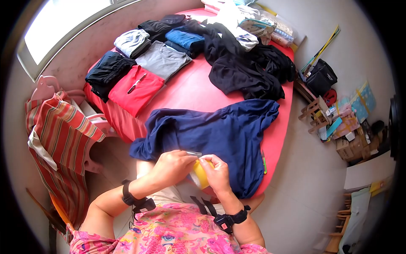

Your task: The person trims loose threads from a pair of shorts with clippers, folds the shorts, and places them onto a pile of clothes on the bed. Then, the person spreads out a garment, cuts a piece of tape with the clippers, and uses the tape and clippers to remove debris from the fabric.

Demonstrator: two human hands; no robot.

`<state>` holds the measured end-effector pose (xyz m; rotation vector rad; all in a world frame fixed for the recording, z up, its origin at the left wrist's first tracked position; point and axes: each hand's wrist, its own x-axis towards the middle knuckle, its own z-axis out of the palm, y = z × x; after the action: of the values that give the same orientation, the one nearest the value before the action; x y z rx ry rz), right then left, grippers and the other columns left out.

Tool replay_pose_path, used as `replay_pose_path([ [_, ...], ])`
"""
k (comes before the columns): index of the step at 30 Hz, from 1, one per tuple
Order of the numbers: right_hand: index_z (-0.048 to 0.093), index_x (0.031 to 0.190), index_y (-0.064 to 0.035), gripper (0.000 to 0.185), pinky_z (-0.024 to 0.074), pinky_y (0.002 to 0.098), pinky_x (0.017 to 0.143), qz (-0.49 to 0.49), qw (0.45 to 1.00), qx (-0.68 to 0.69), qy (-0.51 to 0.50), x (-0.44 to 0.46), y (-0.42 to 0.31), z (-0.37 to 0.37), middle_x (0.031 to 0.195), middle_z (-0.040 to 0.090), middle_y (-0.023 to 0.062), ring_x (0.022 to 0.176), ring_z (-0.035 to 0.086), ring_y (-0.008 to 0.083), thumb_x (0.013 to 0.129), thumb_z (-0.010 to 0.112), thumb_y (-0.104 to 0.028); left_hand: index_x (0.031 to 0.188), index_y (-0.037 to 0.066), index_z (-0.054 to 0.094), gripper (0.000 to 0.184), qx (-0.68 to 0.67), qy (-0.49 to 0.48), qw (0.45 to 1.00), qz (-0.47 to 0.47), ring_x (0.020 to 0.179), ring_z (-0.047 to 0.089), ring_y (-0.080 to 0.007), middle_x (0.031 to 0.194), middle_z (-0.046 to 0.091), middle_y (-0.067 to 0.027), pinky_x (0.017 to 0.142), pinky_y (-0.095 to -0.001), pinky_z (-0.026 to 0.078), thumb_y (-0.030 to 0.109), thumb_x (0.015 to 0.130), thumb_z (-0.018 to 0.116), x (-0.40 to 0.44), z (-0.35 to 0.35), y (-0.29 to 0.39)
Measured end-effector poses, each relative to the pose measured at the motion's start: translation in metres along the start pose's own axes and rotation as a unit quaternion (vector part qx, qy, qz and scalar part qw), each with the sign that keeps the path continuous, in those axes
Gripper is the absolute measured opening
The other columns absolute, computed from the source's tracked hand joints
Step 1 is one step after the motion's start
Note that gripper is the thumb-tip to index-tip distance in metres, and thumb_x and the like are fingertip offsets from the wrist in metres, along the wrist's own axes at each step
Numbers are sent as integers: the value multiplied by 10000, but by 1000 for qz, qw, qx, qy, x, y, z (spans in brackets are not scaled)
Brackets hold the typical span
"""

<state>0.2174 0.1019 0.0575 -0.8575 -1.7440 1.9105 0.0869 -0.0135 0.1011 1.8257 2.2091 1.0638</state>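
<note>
Yellow roll (203, 175), perhaps tape, sits just above the lap between a person's hands, held close seemingly so both sets of fingertips can meet at its upper edge; the right hand (217, 172) pinches there and steadies it, while the left hand (175, 166) curls its fingers around a small shiny piece (193, 153) too blurred to identify. Beyond, a navy garment (203, 131) lies spread within easy reach on the pink bed (186, 93), folded clothes (167, 59) grouped farther off, presumably to stay neat.
</note>
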Motion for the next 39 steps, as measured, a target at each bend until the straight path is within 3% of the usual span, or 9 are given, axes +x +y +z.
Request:
replay_pose_path([
  [7, 652, 924, 3, 119, 465, 190, 627, 11, 998, 35, -56, -12, -38, 3, 795, 638, -7, 699, 558, 29, 905, 618, -109, 864, 64, 678, 103, -60, 29, 998, 4, 606, 641, -253, 703, 636, -115, 552, -339, 524, 94, 767, 658, 5, -41, 13],
  [11, 650, 925, 5, 108, 467, 186, 638, 45, 992, 54, -106, -13, -42, -11, 808, 642, -8, 708, 568, 32, 899, 619, -95, 858, 20, 653, 71, -155, 149, 963, -160, 551, 597, -92, 624, 614, -41, 499, -256, 482, 87, 839, 663, 11, -84, 7],
  [12, 652, 929, 4, 101, 465, 191, 655, 48, 988, 78, -122, -14, -45, -14, 831, 650, -7, 739, 569, 32, 893, 622, -85, 917, -18, 643, 98, -206, 115, 938, -255, 561, 550, -41, 649, 600, 6, 506, -192, 457, 71, 895, 608, 16, -98, 7],
  [16, 667, 921, 0, 76, 468, 202, 717, -46, 980, 46, -186, -17, -53, -26, 866, 667, 19, 810, 586, 50, 871, 635, -47, 1119, -7, 584, 289, -344, -67, 905, -240, 883, 588, -110, 986, 624, -70, 791, -260, 496, 225, 946, 574, 12, -73, -49],
  [19, 674, 905, 6, 67, 475, 210, 727, -81, 971, 4, -223, -22, -63, -31, 861, 677, 45, 799, 603, 73, 856, 643, -26, 1144, -4, 585, 421, -474, -203, 788, -337, 914, 600, -137, 1017, 630, -77, 871, -279, 495, 364, 1000, 438, 3, -49, -49],
  [22, 679, 886, 12, 63, 476, 218, 691, -101, 967, -8, -235, -24, -71, -30, 820, 674, 54, 754, 612, 89, 836, 651, -15, 1142, -12, 589, 463, -559, -309, 699, -322, 950, 581, -132, 1035, 616, -59, 900, -276, 486, 383, 1014, 385, -5, -32, -53],
  [28, 694, 901, -15, 89, 468, 229, 621, -144, 949, -71, -270, -21, -68, -32, 770, 664, 76, 689, 625, 122, 819, 681, -49, 1014, 28, 612, 386, -608, -328, 680, -245, 916, 533, -84, 990, 596, -8, 861, -233, 423, 378, 866, 678, -11, -26, -43],
  [32, 697, 902, -23, 96, 461, 235, 600, -168, 938, -100, -287, -21, -68, -32, 748, 654, 74, 667, 619, 127, 811, 685, -53, 983, 35, 619, 307, -568, -338, 705, -256, 867, 538, -68, 933, 605, 12, 817, -220, 430, 292, 848, 716, -9, -23, -42],
  [39, 685, 847, -5, 55, 464, 229, 620, -160, 943, -111, -271, -25, -72, -29, 768, 670, 73, 677, 620, 126, 806, 672, -39, 890, 52, 633, 182, -632, -284, 665, -279, 749, 526, -45, 803, 598, 44, 705, -198, 424, 212, 854, 710, -12, -18, -47],
])
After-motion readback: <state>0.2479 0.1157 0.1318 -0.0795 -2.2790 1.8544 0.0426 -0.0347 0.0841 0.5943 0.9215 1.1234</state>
